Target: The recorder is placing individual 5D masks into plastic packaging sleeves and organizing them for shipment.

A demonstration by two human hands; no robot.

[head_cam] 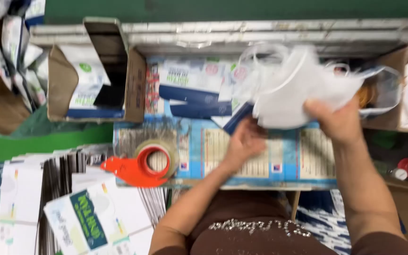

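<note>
A: What's on the far left?

B: A stack of flat cartons, white with green panels, fanned out at the lower left. Above them an open brown box stands with white packs inside.

A: And next along?

B: A tape dispenser, orange with a clear roll, lies on the left end of a blue printed sheet that covers the work surface.

A: Where is the left hand?

B: The left hand is over the middle of the sheet, just below the white masks. Its fingers are curled together and reach up toward the lower edge of the bundle; motion blur hides whether they actually grip it.

A: And the right?

B: The right hand is raised at the bundle's right side, fingers clamped on the masks, thumb on the near face. The masks are blurred, held above the back of the sheet, loops trailing upward.

A: Anything further right?

B: Another brown box at the edge, with white material in it.
</note>
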